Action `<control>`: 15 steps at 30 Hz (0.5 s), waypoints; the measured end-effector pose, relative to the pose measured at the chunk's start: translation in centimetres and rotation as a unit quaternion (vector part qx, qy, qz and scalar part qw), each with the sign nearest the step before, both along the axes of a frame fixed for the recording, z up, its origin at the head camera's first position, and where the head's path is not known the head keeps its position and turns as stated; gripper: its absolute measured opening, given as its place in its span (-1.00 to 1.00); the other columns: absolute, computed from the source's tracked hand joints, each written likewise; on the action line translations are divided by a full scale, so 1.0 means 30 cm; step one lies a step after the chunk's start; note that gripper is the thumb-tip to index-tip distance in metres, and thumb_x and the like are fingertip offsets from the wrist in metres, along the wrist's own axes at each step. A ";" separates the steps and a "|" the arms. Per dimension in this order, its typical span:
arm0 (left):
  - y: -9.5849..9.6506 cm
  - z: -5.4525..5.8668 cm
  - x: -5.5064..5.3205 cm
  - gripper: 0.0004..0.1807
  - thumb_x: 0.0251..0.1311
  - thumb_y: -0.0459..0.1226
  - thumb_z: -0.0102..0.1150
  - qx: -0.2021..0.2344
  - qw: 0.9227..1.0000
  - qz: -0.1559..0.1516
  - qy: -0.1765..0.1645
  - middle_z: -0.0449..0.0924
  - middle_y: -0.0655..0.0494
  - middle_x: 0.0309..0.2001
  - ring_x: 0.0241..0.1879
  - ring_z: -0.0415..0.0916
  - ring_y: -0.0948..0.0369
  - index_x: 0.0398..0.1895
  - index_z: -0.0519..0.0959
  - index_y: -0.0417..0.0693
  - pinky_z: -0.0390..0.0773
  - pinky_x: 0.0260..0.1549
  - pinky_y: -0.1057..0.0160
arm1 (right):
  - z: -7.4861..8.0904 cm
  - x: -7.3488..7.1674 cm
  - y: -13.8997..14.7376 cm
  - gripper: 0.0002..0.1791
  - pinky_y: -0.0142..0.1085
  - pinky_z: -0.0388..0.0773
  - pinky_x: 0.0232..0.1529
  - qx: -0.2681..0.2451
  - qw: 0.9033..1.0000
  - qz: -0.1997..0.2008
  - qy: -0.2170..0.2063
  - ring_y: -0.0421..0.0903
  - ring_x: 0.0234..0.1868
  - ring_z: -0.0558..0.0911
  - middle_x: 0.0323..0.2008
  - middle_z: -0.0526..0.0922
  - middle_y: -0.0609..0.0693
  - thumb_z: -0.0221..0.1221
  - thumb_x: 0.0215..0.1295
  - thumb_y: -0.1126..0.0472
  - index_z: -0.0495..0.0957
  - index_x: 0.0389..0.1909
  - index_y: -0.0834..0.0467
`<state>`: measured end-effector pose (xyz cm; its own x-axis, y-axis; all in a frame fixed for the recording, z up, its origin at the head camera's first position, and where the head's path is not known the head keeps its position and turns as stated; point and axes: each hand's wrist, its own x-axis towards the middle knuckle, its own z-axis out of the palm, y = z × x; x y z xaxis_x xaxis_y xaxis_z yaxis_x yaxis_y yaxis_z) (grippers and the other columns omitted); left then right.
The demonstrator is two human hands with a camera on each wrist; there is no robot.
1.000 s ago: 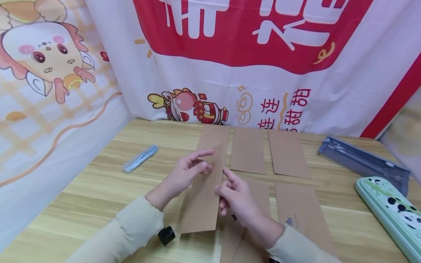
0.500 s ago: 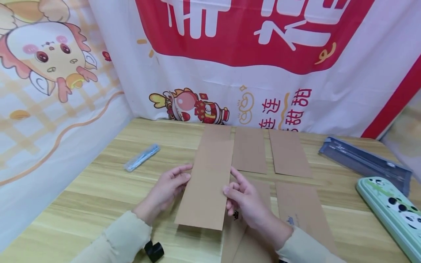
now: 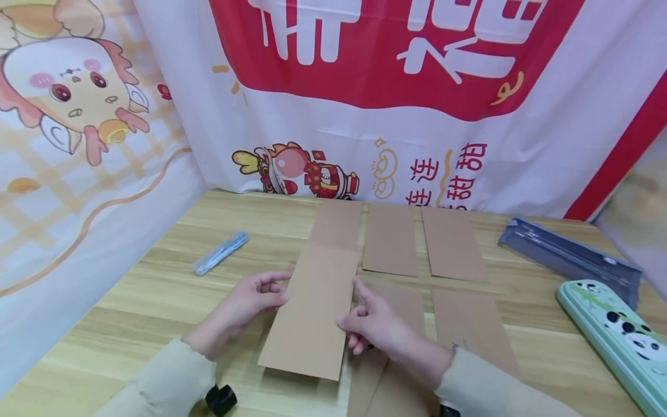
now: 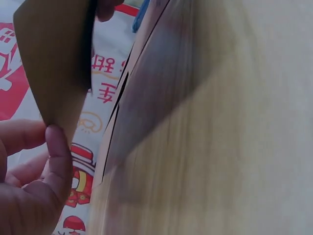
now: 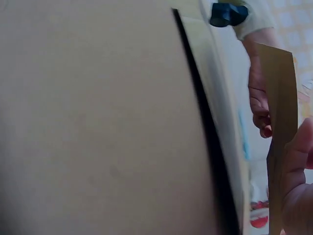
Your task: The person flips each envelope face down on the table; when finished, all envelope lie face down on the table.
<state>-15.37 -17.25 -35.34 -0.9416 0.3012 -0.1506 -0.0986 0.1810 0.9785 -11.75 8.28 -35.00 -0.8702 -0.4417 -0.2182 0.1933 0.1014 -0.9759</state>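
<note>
A long, plain strip of brown kraft paper is held tilted above the table, its near edge raised over the wood. My left hand pinches its left edge between thumb and index finger, as the left wrist view shows at the paper's edge. On the opposite side my right hand pinches the right edge, thumb on top, index finger stretched along the side and the other fingers curled. Behind the strip's far end lies another brown piece, partly covered by it in the head view.
Two brown pieces lie at the back. Nearer, brown pieces with small printed marks lie partly under the right arm. At right are a dark zip pouch and a green panda case; at left, a small clear blue case.
The kraft paper strip has turned from steeply tilted to flatter, its face towards me, and moved nearer. My left hand has shifted down and left along its edge; my right hand keeps its pinch.
</note>
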 end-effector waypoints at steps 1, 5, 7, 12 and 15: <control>-0.005 0.000 0.002 -0.41 0.09 -0.46 0.14 -0.015 1.000 -0.007 0.001 0.51 0.05 -0.27 -0.28 0.48 0.26 0.24 0.27 -0.40 0.57 -0.22 0.36 | -0.005 0.001 -0.005 0.04 -0.46 0.52 -0.62 0.003 1.000 0.003 -0.006 -0.26 -0.69 0.45 -0.59 0.48 -0.03 0.16 0.17 0.36 -0.41 0.43 0.17; -0.013 -0.001 0.007 -0.37 0.03 -0.46 0.18 -0.072 0.997 -0.036 0.007 0.48 -0.02 -0.25 -0.27 0.45 0.22 0.22 0.26 -0.46 0.56 -0.20 0.35 | -0.019 0.003 -0.019 0.04 -0.46 0.52 -0.63 0.015 0.999 0.009 -0.027 -0.24 -0.69 0.46 -0.57 0.48 -0.01 0.17 0.17 0.37 -0.41 0.42 0.23; -0.016 -0.005 0.008 -0.36 0.02 -0.46 0.18 -0.088 0.995 -0.048 0.003 0.48 -0.03 -0.26 -0.28 0.44 0.21 0.22 0.26 -0.47 0.56 -0.22 0.37 | -0.025 0.004 -0.023 0.03 -0.46 0.52 -0.64 0.022 0.999 0.011 -0.035 -0.24 -0.70 0.46 -0.59 0.48 0.00 0.17 0.16 0.38 -0.41 0.41 0.27; -0.020 -0.018 0.011 -0.36 -0.03 -0.49 0.18 -0.107 0.992 -0.067 -0.001 0.48 -0.01 -0.30 -0.32 0.43 0.22 0.20 0.28 -0.48 0.53 -0.36 0.42 | -0.039 0.008 -0.033 0.03 -0.45 0.51 -0.67 0.043 0.998 0.014 -0.045 -0.23 -0.74 0.45 -0.65 0.46 0.00 0.16 0.15 0.41 -0.42 0.39 0.35; -0.019 -0.023 0.011 -0.36 -0.06 -0.50 0.19 -0.125 0.989 -0.077 0.012 0.49 0.00 -0.33 -0.34 0.42 0.23 0.18 0.30 -0.49 0.51 -0.41 0.44 | -0.044 0.011 -0.039 0.05 -0.45 0.52 -0.68 0.054 0.997 0.016 -0.057 -0.23 -0.75 0.45 -0.66 0.46 0.02 0.17 0.13 0.43 -0.43 0.39 0.34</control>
<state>-15.03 -17.81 -36.03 -0.8914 0.3982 -0.2165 -0.0282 0.4280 0.9033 -11.43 7.12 -36.33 -0.8233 -0.4368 -0.3624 0.2972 0.2121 -0.9310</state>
